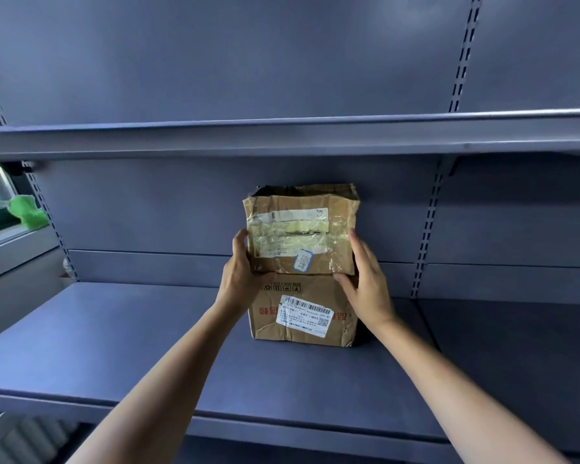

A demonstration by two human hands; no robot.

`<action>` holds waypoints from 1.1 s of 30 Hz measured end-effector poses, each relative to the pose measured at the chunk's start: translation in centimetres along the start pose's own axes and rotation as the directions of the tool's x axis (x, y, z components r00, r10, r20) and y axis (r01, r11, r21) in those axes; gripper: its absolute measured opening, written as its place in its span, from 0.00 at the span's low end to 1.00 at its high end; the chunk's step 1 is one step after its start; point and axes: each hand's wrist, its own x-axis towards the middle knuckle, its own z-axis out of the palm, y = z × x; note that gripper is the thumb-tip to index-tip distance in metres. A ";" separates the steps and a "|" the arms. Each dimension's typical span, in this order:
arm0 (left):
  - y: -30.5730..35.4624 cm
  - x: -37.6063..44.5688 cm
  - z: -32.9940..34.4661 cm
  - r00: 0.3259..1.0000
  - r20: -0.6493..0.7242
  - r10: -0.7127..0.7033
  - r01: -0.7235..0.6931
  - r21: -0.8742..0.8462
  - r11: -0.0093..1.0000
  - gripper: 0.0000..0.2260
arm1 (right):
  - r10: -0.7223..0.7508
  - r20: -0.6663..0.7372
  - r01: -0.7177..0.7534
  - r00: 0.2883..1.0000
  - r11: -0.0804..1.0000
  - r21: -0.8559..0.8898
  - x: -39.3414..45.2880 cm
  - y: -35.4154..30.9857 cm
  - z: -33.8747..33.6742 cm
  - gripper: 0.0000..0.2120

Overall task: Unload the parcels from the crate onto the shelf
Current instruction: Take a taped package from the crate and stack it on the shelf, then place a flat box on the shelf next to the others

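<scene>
Parcels stacked on the grey shelf (131, 346), upper parcel (300, 229) resting on lower parcel (302, 313), our left hand (245, 272) gripping the upper parcel's left side, our right hand (365, 283) pressing its right side with straight fingers, green object (26, 212) far left.

I see two cardboard parcels stacked on the grey shelf (121, 346). The lower parcel (302, 311) sits on the shelf board, its barcode label facing me. The upper parcel (300, 229), crumpled and taped, rests on top of the lower parcel. My left hand (243, 266) holds the upper parcel's left side, fingers curled round its edge. My right hand (365, 279) lies flat against its right side, the thumb touching the lower parcel's top edge. Far left of the parcels, a green object (27, 212) lies by a window.
</scene>
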 end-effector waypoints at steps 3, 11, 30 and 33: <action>0.1 -1.3 -0.8 1.000 0.004 0.019 -0.019 0.017 1.000 0.40 | 0.037 0.031 -0.036 0.999 0.998 -0.059 -0.9 -0.2 -0.7 0.40; -1.0 -7.6 -3.7 0.996 0.087 0.004 -0.014 0.123 0.992 0.42 | 0.156 0.104 -0.140 0.982 0.979 -0.145 -5.6 -2.7 -2.9 0.39; -8.2 -35.7 -6.8 0.874 0.457 -0.162 -0.011 0.352 0.936 0.33 | 0.644 0.346 -0.547 0.682 0.764 -0.343 -35.7 -13.8 -5.7 0.35; -9.6 -40.0 -6.7 0.840 0.490 -0.232 0.030 0.385 0.923 0.34 | 0.713 0.365 -0.601 0.599 0.701 -0.383 -40.6 -14.3 -6.1 0.36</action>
